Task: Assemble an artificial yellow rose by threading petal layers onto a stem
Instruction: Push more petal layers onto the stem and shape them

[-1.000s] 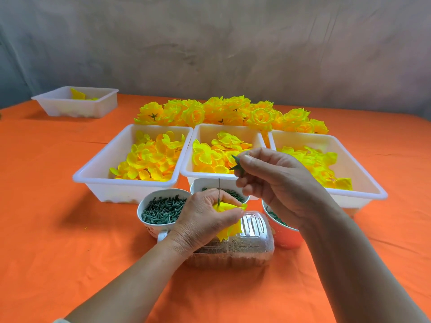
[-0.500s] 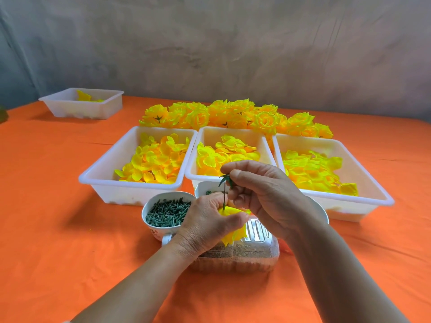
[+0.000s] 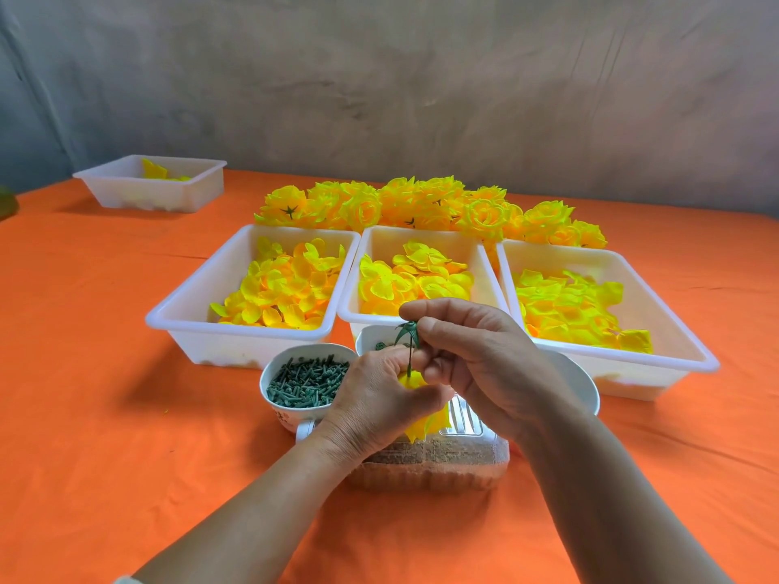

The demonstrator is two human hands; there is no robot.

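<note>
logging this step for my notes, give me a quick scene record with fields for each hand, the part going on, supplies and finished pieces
left hand: left hand holds the yellow petal bundle, thin green stem pointing up
right hand: right hand pinches the green calyx at the stem's top end
supplies: three white trays of loose yellow petals, side by side; cup of green plastic pieces left of the hands
finished pieces: finished roses in a row behind the trays
surface: orange cloth
</note>
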